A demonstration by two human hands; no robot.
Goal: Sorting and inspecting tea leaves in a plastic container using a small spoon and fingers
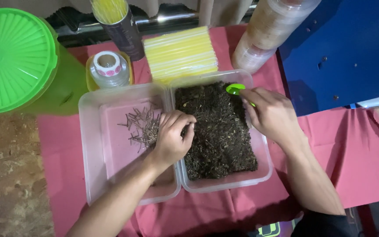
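Dried leaves (218, 131), dark and crumbly, fill the right of two clear plastic tubs (224, 186); the left tub (93, 153) holds a small pile of thin stems (143, 125). Left hand (172, 138) pinches something too small to see. Right hand (270, 114) grips a green scoop (234, 89), its handle mostly hidden.

A green lidded bucket (16, 57) stands at the far left. Beside it are a tape roll (107, 64) and yellow straws (180, 52). A blue panel (347, 48) is at the right.
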